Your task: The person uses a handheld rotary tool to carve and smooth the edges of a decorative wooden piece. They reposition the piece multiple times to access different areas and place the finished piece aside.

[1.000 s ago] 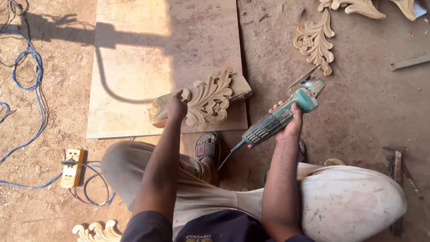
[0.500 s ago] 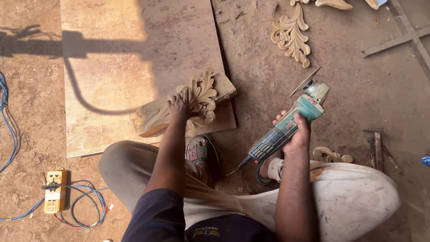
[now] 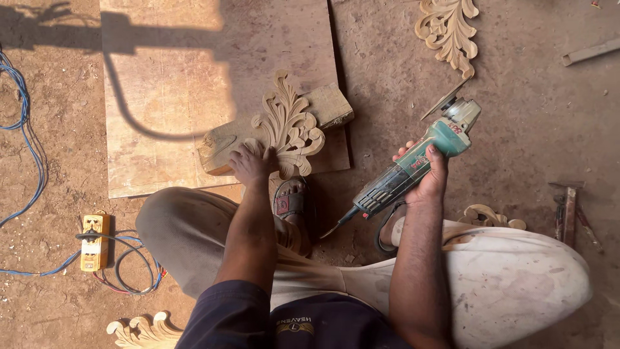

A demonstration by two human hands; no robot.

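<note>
Your left hand (image 3: 253, 161) covers the near end of the carved leaf piece (image 3: 289, 126), so its base stays unseen. The top edge cuts off a second carved leaf (image 3: 447, 29); the bottom edge clips a scalloped carving (image 3: 143, 331) (only its upper curls show). The grinder's disc (image 3: 442, 100) shows edge-on, its face unreadable.

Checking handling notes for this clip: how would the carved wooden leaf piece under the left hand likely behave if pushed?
The carved leaf piece looks rigid, being solid wood. Its thin scrolled tips seem liable to chip. Resting atop a wooden block, it may rock or slide unless the left hand steadies it.
</note>
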